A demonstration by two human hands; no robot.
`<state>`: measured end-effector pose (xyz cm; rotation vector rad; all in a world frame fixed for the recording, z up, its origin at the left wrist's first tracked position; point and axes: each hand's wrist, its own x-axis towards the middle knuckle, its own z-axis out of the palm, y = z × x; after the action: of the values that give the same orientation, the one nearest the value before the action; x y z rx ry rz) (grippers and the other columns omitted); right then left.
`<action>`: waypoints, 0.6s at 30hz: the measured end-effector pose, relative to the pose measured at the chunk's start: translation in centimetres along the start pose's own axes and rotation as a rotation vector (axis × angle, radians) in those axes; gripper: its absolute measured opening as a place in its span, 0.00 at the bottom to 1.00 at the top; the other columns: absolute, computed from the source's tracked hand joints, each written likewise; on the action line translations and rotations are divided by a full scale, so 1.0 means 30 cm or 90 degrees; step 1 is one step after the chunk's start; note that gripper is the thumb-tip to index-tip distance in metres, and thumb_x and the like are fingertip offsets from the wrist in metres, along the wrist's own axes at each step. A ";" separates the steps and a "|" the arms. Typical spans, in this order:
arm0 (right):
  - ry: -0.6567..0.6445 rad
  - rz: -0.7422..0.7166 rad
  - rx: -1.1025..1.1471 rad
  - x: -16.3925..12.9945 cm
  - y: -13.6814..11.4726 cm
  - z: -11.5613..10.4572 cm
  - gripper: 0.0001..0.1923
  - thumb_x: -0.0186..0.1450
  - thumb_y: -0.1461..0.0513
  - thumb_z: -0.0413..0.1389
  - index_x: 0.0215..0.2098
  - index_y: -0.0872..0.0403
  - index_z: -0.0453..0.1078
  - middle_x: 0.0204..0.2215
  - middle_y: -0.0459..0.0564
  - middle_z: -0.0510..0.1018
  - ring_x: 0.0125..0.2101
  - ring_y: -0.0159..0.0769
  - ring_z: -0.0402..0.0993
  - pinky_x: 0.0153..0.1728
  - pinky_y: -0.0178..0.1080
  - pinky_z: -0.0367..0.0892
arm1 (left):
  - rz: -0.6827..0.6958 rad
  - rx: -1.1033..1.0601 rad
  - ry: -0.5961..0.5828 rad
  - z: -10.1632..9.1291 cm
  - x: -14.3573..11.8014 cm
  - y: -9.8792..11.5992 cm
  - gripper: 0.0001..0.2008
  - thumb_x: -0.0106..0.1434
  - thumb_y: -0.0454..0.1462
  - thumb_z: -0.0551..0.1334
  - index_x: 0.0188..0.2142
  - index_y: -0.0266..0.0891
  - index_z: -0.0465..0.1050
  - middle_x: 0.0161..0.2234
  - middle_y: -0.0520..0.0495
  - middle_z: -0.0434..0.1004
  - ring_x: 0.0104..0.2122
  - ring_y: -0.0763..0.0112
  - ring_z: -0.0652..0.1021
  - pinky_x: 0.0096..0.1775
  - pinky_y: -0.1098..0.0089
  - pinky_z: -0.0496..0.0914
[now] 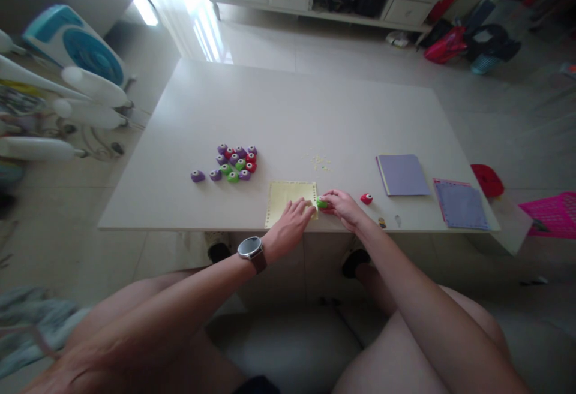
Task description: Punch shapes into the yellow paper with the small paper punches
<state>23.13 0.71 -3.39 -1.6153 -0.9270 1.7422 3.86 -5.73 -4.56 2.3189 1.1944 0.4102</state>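
A yellow sheet of paper (288, 193) lies near the table's front edge, with small punched holes along its edges. My left hand (293, 221) rests on its lower right part, fingers stretched out flat. At the sheet's right edge, my right hand (344, 209) grips a small green craft paper punch (321, 202) between thumb and fingers. Whether the paper sits inside the punch's slot I cannot tell. A red punch (366, 198) lies to the right of that hand. Tiny yellow paper bits (321, 162) are scattered beyond the sheet.
Several purple, red and green punches (234, 159) stand grouped at the left on the white table (315, 106). To the right are a stack of purple paper (403, 175) and another purple-and-pink pile (462, 205) with punched edges. Two small items lie at the front edge.
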 end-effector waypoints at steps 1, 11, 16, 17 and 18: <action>0.002 -0.003 -0.001 0.001 0.001 0.002 0.09 0.53 0.62 0.65 0.28 0.53 0.69 0.27 0.45 0.78 0.31 0.33 0.75 0.33 0.35 0.73 | 0.003 0.000 0.000 -0.001 0.000 0.001 0.30 0.58 0.21 0.48 0.58 0.41 0.60 0.61 0.38 0.64 0.64 0.55 0.61 0.65 0.46 0.57; 0.040 -0.084 -0.174 0.008 0.028 0.020 0.08 0.52 0.61 0.65 0.29 0.53 0.72 0.25 0.45 0.76 0.29 0.35 0.74 0.35 0.38 0.71 | 0.004 -0.018 0.019 0.044 -0.001 -0.017 0.29 0.60 0.23 0.49 0.60 0.41 0.57 0.60 0.38 0.64 0.66 0.55 0.61 0.65 0.45 0.58; 0.088 -0.175 -0.367 -0.012 0.025 0.020 0.05 0.54 0.61 0.65 0.28 0.51 0.74 0.28 0.47 0.79 0.29 0.36 0.73 0.36 0.38 0.67 | 0.018 -0.031 0.030 0.043 0.000 -0.016 0.25 0.62 0.32 0.58 0.58 0.38 0.58 0.59 0.36 0.64 0.66 0.50 0.61 0.66 0.47 0.59; 0.090 -0.188 -0.387 -0.017 0.024 0.020 0.04 0.55 0.62 0.64 0.28 0.50 0.74 0.28 0.48 0.79 0.30 0.37 0.73 0.36 0.39 0.67 | 0.018 -0.033 0.029 0.040 0.000 -0.015 0.25 0.62 0.33 0.59 0.58 0.38 0.58 0.59 0.36 0.64 0.66 0.50 0.61 0.66 0.47 0.59; 0.090 -0.196 -0.402 -0.022 0.024 0.021 0.03 0.56 0.62 0.64 0.28 0.50 0.74 0.29 0.48 0.79 0.30 0.37 0.73 0.36 0.39 0.66 | 0.017 -0.036 0.027 0.037 0.000 -0.013 0.25 0.62 0.33 0.60 0.58 0.38 0.58 0.59 0.36 0.65 0.66 0.50 0.61 0.66 0.47 0.59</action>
<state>22.61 -0.29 -3.56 -1.8102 -1.6655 1.1656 4.11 -5.86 -5.69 2.2912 1.1577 0.4975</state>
